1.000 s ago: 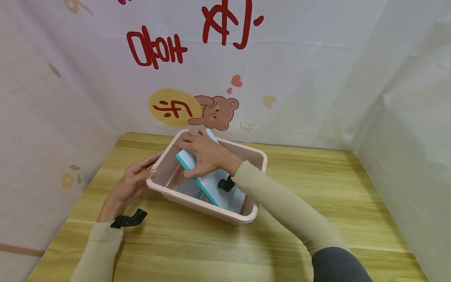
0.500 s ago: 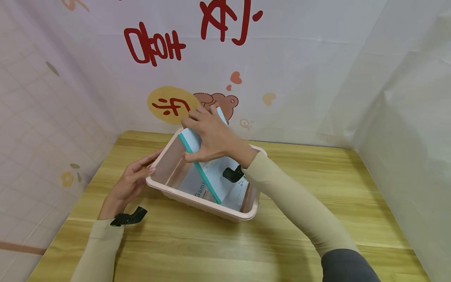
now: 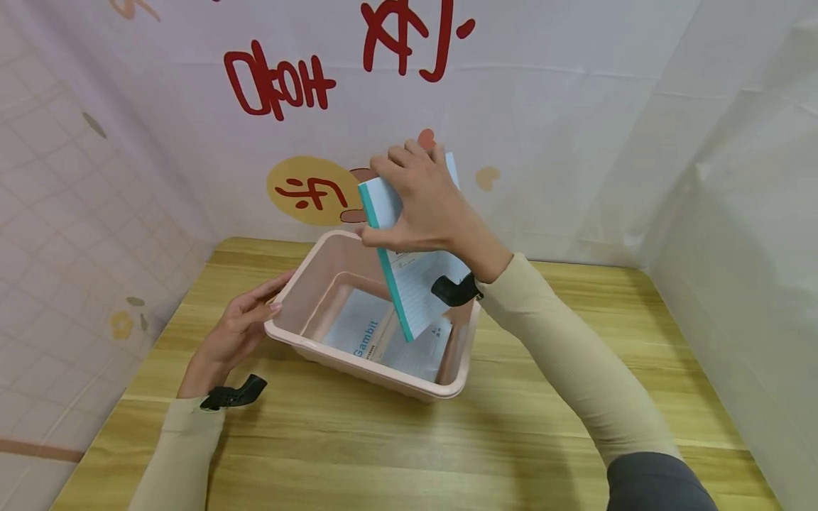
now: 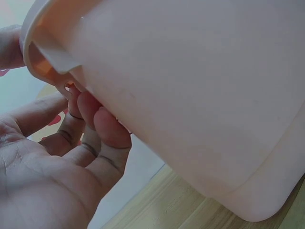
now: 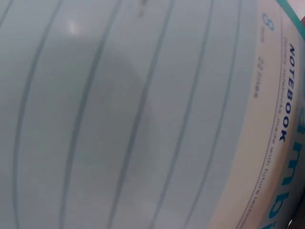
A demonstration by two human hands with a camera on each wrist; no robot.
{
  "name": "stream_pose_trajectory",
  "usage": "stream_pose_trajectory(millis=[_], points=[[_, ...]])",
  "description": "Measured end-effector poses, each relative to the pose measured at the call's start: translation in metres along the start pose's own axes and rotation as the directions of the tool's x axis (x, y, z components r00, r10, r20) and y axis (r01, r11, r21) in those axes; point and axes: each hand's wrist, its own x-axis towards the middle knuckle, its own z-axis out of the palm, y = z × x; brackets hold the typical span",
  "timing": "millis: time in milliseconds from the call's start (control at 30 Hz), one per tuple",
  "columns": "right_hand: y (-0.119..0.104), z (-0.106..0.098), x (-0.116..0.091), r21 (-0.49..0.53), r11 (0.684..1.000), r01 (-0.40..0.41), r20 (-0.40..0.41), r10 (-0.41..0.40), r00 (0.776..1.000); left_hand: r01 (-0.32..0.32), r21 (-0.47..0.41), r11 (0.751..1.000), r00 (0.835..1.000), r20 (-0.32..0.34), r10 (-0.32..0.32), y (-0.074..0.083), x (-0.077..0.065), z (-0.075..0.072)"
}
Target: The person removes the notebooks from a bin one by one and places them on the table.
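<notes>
My left hand holds the left end of a pale pink plastic bin, thumb at the rim. In the left wrist view its curled fingertips press under the lip beside the bin's outer wall. Above the bin, my right hand grips a light blue notebook with a teal edge, fingers over the upper edge and thumb at the teal side. The notebook is tilted, its lower corner over the bin's opening. Its lined cover fills the right wrist view. Another notebook, printed "Gambit", lies on the bin's floor.
The bin stands on a wood-grain table. Behind it hangs a white backdrop with red characters and cartoon prints. White sheets enclose the left and right sides. Dark straps show at both wrists.
My right hand has lifted the notebook up and to the right, out of the bin, uncovering more of the one beneath. My left hand stays at the bin's rim.
</notes>
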Motion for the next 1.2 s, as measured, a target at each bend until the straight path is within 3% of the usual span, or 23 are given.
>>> stream_pose_trajectory(millis=[367,667,867,1200], points=[[0.040,-0.026,-0.015,-0.050,0.991,-0.123,-0.054,0.121,0.991,0.005,0.000,1.000,1.000,-0.003,-0.005,0.001,0.001,-0.004],[0.083,-0.037,-0.048,-0.089,0.966,-0.243,-0.059,0.238,0.969,0.007,0.003,1.000,1.000,0.018,-0.007,0.000,-0.001,-0.006],[0.115,-0.043,-0.080,-0.106,0.934,-0.340,-0.053,0.337,0.940,0.019,0.015,1.000,1.000,0.022,-0.019,0.003,0.001,-0.004],[0.162,-0.030,-0.135,-0.123,0.868,-0.481,0.088,0.493,0.866,0.080,0.069,0.994,0.997,0.011,-0.081,0.012,-0.003,-0.005]])
